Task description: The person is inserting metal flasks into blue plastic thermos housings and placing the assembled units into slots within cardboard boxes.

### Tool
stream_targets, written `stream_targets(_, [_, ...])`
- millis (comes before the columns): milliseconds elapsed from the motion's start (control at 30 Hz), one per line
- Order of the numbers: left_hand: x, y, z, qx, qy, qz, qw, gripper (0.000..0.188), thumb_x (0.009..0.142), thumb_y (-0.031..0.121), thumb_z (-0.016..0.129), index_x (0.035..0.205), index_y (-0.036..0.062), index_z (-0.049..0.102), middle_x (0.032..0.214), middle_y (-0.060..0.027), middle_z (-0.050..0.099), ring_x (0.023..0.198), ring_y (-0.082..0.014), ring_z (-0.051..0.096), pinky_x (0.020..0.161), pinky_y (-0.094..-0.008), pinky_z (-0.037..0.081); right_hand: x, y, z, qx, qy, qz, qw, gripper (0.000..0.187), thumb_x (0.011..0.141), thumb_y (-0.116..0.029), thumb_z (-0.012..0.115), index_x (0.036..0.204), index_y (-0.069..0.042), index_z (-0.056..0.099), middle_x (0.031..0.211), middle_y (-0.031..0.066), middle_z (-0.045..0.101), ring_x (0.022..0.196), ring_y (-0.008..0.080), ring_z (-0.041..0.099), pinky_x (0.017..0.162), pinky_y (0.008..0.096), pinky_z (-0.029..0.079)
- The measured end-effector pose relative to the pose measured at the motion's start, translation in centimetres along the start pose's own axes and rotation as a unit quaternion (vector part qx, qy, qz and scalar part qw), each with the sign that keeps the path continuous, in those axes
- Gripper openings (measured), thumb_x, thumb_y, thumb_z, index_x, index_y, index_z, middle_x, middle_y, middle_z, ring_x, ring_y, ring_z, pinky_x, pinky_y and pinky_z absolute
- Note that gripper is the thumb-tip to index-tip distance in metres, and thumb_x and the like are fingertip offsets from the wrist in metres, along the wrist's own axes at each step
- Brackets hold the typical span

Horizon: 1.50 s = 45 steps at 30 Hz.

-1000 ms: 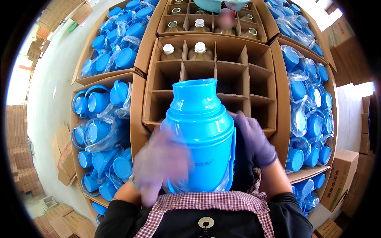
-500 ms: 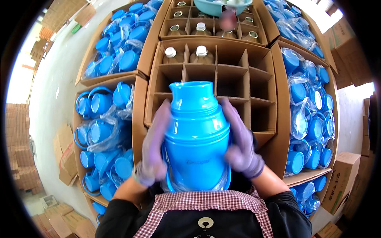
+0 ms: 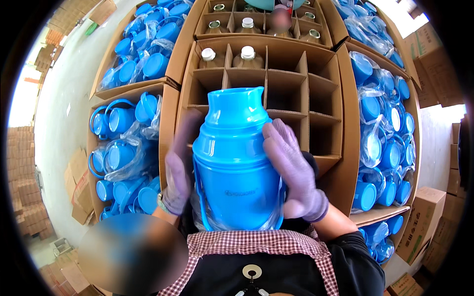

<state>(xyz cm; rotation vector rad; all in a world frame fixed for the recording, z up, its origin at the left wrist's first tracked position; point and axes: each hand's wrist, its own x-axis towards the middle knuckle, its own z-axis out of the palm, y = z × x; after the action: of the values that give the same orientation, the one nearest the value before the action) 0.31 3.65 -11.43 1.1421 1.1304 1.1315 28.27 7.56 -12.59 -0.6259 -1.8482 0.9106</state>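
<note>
A glossy blue plastic thermos jug (image 3: 238,167) stands upright in front of my apron, its spout at the upper right and its carrying handle hanging down around its lower part. Clear plastic film shows at its base. My right hand (image 3: 295,170), in a purple glove, lies along the jug's right side with straight fingers, the fingertips against its shoulder. On the other side my left hand (image 3: 178,170), also gloved, is open and a little apart from the jug, its fingertips smeared by motion.
Just beyond is a divided carton (image 3: 288,91) with two white-capped glass bottles (image 3: 248,58) in its far row. Cartons of bagged blue jugs (image 3: 126,153) flank it on both sides. Another bottle carton and a light-blue basin (image 3: 276,4) lie farther off. A blurred oval (image 3: 133,254) covers the lower left.
The jug has turned so its spout points right instead of left. My left hand has come away from its side, while my right fingers have moved onto its shoulder.
</note>
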Motion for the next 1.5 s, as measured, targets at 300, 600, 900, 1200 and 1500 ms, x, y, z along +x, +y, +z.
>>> stream_targets(300, [0.0,0.3,1.5,0.037,0.016,0.116,0.992,0.068,0.111,0.044,0.046,0.158,-0.0054,0.038,0.157,-0.0264,0.048,0.147,-0.0323,0.047,0.122,-0.0430,0.037,-0.3,0.1,0.0,-0.010,0.009,0.043,0.999,0.093,0.101,-0.064,0.053,0.157,0.009,0.038,0.162,0.0315,0.039,0.153,0.0424,0.037,0.127,0.0497,0.025])
stream_targets(600, [1.5,0.5,0.5,0.117,0.064,0.124,0.983,0.059,0.113,0.044,0.034,0.140,-0.0028,0.059,0.143,-0.0216,0.062,0.134,-0.0348,0.059,0.120,-0.0506,0.040,1.1,1.3,0.5,0.032,0.044,0.060,0.997,0.077,0.105,-0.054,0.046,0.158,0.002,0.043,0.163,0.0270,0.040,0.151,0.0425,0.041,0.125,0.0487,0.030])
stream_targets(900, [10.5,-0.3,-4.5,-0.304,-0.089,-0.040,0.948,0.050,0.110,0.037,0.054,0.146,0.0022,0.053,0.140,-0.0167,0.064,0.131,-0.0286,0.062,0.111,-0.0454,0.050,3.8,3.3,1.1,0.200,-0.017,0.137,0.970,0.090,0.107,-0.054,0.049,0.166,0.005,0.015,0.170,0.0240,0.026,0.158,0.0335,0.028,0.128,0.0427,0.022])
stream_targets(1200, [11.6,-5.4,-8.5,-0.360,-0.042,-0.035,0.931,0.087,0.093,0.042,0.079,0.158,0.0016,0.039,0.149,-0.0218,0.059,0.132,-0.0346,0.063,0.112,-0.0514,0.052,22.0,23.3,-2.0,0.077,-0.037,0.271,0.959,0.061,0.098,-0.039,0.074,0.145,-0.004,0.059,0.136,0.0165,0.067,0.123,0.0258,0.064,0.105,0.0372,0.051])
stream_targets(1500, [9.2,-6.7,-8.5,-0.508,0.009,-0.003,0.861,0.104,0.090,0.080,0.058,0.167,0.0187,0.023,0.169,-0.0196,0.033,0.152,-0.0469,0.036,0.118,-0.0776,0.029,21.6,32.4,0.3,-0.394,-0.118,0.232,0.881,0.066,0.079,-0.037,0.085,0.134,-0.016,0.056,0.124,0.0197,0.070,0.114,0.0378,0.070,0.100,0.0460,0.055])
